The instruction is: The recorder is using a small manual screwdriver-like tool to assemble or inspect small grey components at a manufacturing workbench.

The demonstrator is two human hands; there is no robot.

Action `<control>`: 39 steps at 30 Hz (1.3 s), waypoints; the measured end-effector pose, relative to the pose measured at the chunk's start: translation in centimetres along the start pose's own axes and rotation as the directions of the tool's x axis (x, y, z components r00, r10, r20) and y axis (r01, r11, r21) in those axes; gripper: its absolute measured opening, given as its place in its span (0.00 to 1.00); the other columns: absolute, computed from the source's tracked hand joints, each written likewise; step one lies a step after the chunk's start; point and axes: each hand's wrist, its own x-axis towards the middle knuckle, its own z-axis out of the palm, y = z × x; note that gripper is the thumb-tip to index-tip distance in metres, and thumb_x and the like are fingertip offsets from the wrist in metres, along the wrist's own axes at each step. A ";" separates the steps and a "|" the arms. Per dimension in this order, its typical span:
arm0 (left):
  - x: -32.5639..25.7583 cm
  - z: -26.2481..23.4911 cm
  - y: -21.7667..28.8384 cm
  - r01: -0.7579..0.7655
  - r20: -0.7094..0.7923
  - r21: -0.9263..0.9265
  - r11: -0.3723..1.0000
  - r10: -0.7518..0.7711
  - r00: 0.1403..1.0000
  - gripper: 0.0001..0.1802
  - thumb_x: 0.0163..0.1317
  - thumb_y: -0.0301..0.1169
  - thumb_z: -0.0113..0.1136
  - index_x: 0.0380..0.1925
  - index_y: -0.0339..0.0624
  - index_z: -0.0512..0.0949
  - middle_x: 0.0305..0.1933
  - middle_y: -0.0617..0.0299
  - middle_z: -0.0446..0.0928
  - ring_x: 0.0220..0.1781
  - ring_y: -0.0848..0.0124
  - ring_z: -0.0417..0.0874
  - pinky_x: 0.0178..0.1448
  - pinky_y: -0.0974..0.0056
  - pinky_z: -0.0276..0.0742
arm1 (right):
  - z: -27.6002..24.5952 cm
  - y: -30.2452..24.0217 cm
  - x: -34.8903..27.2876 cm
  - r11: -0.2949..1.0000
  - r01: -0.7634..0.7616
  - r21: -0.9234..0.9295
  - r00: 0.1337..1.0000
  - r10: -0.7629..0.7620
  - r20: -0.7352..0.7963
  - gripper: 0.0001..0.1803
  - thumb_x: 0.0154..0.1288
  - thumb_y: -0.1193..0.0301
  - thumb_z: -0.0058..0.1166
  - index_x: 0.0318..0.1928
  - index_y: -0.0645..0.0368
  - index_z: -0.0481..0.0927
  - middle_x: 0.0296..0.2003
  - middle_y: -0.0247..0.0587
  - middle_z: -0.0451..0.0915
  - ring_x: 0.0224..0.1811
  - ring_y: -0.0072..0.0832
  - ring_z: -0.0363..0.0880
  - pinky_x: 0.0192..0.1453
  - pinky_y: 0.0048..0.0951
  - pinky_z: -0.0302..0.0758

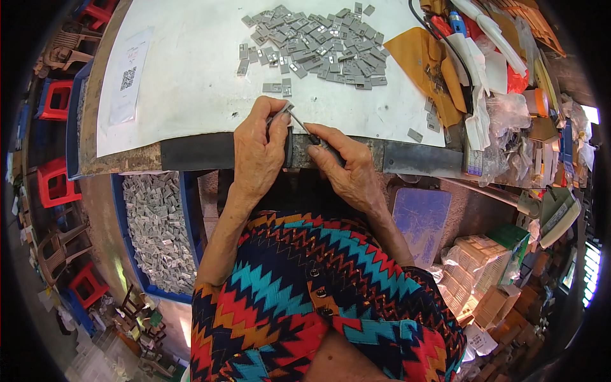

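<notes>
At the table's near edge, my left hand (pixel 258 149) pinches a small grey rectangular piece (pixel 288 107) between thumb and fingers. My right hand (pixel 349 167) grips a slim hand tool (pixel 296 120) with a dark handle and a thin metal shaft. The shaft's tip meets or nearly meets the piece; the fingers hide the exact contact. Beyond my hands, on a white sheet (pixel 191 83), lies a loose heap of similar grey pieces (pixel 324 48). Two such pieces (pixel 277 86) sit apart from the heap, just past my left hand.
Below the table on the left stands a blue bin (pixel 119 216) full of grey pieces. A printed paper slip (pixel 130 76) lies at the sheet's left. Brown paper (pixel 423 63), a black cable and crumpled plastic (pixel 503 114) crowd the right side. Red stools (pixel 56 181) stand farther left.
</notes>
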 end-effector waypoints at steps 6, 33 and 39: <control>-0.2 0.0 0.2 -0.212 -0.042 0.176 0.961 0.222 0.974 0.07 0.59 0.19 0.50 0.38 0.33 0.70 0.28 0.49 0.72 0.27 0.61 0.76 0.33 0.65 0.71 | 0.1 -0.5 0.0 0.972 -0.122 0.200 0.992 0.110 0.067 0.16 0.64 0.74 0.47 0.53 0.62 0.72 0.23 0.29 0.72 0.21 0.13 0.66 0.23 0.16 0.65; -2.6 -6.4 0.3 -0.057 -0.109 0.344 0.937 0.100 0.989 0.08 0.61 0.24 0.48 0.39 0.36 0.71 0.33 0.48 0.73 0.31 0.64 0.76 0.37 0.66 0.71 | 1.9 -2.9 0.8 0.962 -0.150 0.227 0.957 0.084 0.277 0.18 0.65 0.73 0.46 0.56 0.58 0.71 0.22 0.30 0.70 0.20 0.12 0.64 0.23 0.15 0.64; -11.1 -20.1 -4.4 0.309 -0.447 0.515 0.799 -0.057 0.893 0.13 0.63 0.23 0.45 0.47 0.39 0.71 0.39 0.60 0.75 0.40 0.75 0.74 0.44 0.69 0.71 | 0.7 -1.6 0.4 0.941 -0.250 0.227 0.931 0.169 0.325 0.19 0.64 0.75 0.46 0.56 0.56 0.71 0.22 0.29 0.69 0.20 0.13 0.65 0.24 0.16 0.65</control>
